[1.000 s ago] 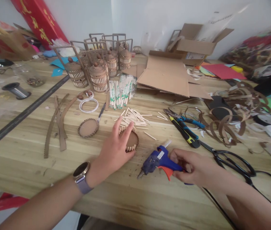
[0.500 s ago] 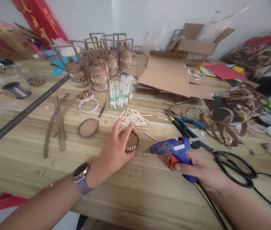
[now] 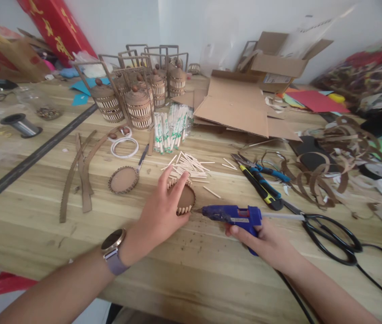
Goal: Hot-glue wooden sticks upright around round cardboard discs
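My left hand (image 3: pixel 160 204), with a watch on its wrist, grips a round cardboard base (image 3: pixel 186 198) whose rim is lined with short wooden sticks; the hand covers its left side. My right hand (image 3: pixel 261 236) is wrapped round the handle of a blue glue gun (image 3: pixel 233 214). The gun's nozzle points left and is at the base's lower right rim; whether it touches I cannot tell. Just beyond the base lies a pile of short wooden sticks (image 3: pixel 191 166). A second round cardboard base (image 3: pixel 123 179) with a notched edge lies to the left.
Small lidded baskets (image 3: pixel 139 108) with tall handles stand at the back, near wrapped sticks (image 3: pixel 172 128) and flat cardboard (image 3: pixel 234 103). Right are a utility knife (image 3: pixel 260 186), pliers (image 3: pixel 271 172), scissors (image 3: pixel 332 236) and curled brown strips (image 3: pixel 329 166). Cardboard strips (image 3: pixel 84 180) lie left.
My right hand has brought the glue gun left to the base's rim and turned it more level and upright. My left hand and the base have hardly moved.
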